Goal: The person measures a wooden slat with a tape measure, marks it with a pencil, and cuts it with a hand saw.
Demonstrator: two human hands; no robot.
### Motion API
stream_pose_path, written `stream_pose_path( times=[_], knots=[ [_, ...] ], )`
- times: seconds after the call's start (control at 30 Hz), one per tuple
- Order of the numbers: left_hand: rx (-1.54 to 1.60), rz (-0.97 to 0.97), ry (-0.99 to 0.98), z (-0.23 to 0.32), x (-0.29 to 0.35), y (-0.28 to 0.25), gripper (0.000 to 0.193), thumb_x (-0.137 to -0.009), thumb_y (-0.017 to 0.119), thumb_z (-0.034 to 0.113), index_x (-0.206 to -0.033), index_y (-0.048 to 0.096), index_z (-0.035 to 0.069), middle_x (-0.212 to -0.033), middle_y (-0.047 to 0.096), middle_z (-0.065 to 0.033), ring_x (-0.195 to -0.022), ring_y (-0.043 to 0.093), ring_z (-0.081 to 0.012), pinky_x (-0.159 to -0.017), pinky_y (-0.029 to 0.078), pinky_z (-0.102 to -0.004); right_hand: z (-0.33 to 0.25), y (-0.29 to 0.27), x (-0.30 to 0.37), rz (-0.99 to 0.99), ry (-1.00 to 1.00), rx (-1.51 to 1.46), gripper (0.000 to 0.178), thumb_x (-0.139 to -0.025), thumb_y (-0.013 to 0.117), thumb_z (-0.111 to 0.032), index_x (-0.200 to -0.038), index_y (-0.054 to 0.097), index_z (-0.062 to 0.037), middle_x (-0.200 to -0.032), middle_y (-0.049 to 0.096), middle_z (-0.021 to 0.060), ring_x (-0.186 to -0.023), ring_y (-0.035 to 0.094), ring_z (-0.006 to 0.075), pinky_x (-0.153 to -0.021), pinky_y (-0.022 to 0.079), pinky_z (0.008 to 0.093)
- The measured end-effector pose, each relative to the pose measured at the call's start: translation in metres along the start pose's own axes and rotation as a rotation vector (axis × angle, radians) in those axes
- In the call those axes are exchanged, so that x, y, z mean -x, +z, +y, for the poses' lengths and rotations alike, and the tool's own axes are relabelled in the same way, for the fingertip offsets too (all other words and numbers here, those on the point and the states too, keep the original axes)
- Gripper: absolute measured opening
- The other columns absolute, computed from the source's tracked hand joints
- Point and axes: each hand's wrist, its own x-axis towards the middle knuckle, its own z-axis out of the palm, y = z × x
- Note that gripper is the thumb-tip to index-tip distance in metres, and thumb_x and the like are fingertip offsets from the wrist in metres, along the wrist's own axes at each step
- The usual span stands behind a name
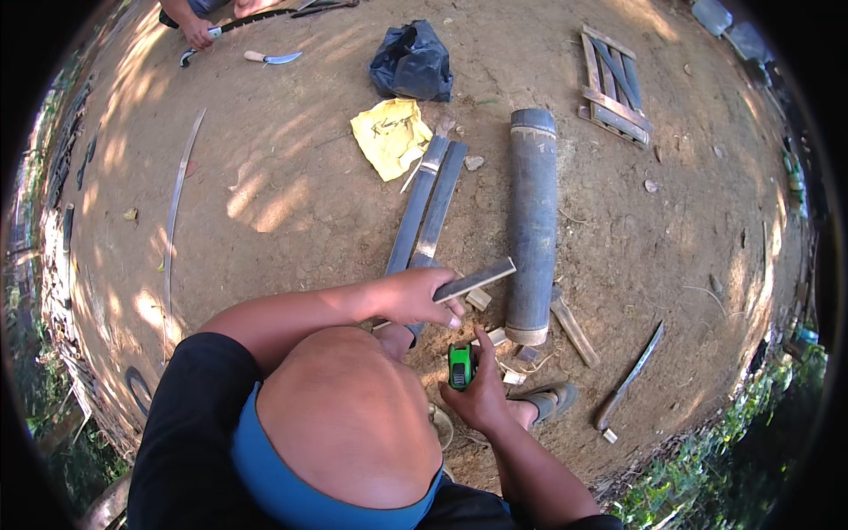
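Observation:
My left hand [422,297] is closed round one end of a short dark bamboo strip [481,279], whose free end points right and slightly away from me. Below it, my right hand [481,390] grips a green and black tape measure [459,367]; I see no blade drawn out of it. A thick dark bamboo section [533,221] lies lengthwise just right of the strip's free end. Two long split bamboo slats [422,205] lie side by side beyond my left forearm, their near ends hidden behind it. Small bamboo offcuts [478,299] are scattered near my hands.
A wooden-handled tool [574,329] and a long knife [632,380] lie to the right. Farther off are a yellow sheet [391,140], a black plastic bag [412,64], a small slatted frame [616,87] and a curved knife [273,58]. Another person's hand [196,34] holds a saw.

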Motion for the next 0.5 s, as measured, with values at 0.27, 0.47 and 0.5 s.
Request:
stream_pose_path(
  times=[0.27, 0.47, 0.5],
  knots=[
    [-0.231, -0.007, -0.026, 0.016, -0.004, 0.006, 0.048, -0.078, 0.089, 0.024, -0.110, 0.062, 0.001, -0.105, 0.072, -0.0109, -0.099, 0.069, -0.0208, -0.085, 0.053, -0.0355, -0.018, -0.018, -0.035, 0.083, -0.069, 0.143, 0.118, -0.073, 0.084, -0.011, -0.160, 0.004, -0.0081, -0.133, 0.053, 0.0292, -0.115, 0.062, 0.0470, -0.096, 0.053, 0.0487],
    [-0.143, -0.014, -0.022, 0.003, -0.002, 0.006, 0.048, -0.076, 0.089, 0.023, -0.110, 0.063, 0.002, -0.100, 0.072, -0.0093, -0.094, 0.068, -0.0212, -0.083, 0.053, -0.0350, -0.020, -0.017, -0.035, 0.008, -0.032, 0.152, 0.118, -0.072, 0.086, -0.013, -0.159, 0.007, -0.0091, -0.135, 0.053, 0.0301, -0.117, 0.061, 0.0481, -0.096, 0.053, 0.0506],
    [-0.181, -0.023, -0.011, 0.004, -0.002, 0.005, 0.049, -0.076, 0.089, 0.022, -0.111, 0.062, 0.001, -0.099, 0.072, -0.0081, -0.091, 0.068, -0.0203, -0.083, 0.053, -0.0345, -0.020, -0.016, -0.034, -0.002, -0.045, 0.157, 0.117, -0.072, 0.086, -0.013, -0.159, 0.008, -0.0097, -0.133, 0.054, 0.0300, -0.117, 0.062, 0.0481, -0.096, 0.053, 0.0508]
  ],
)
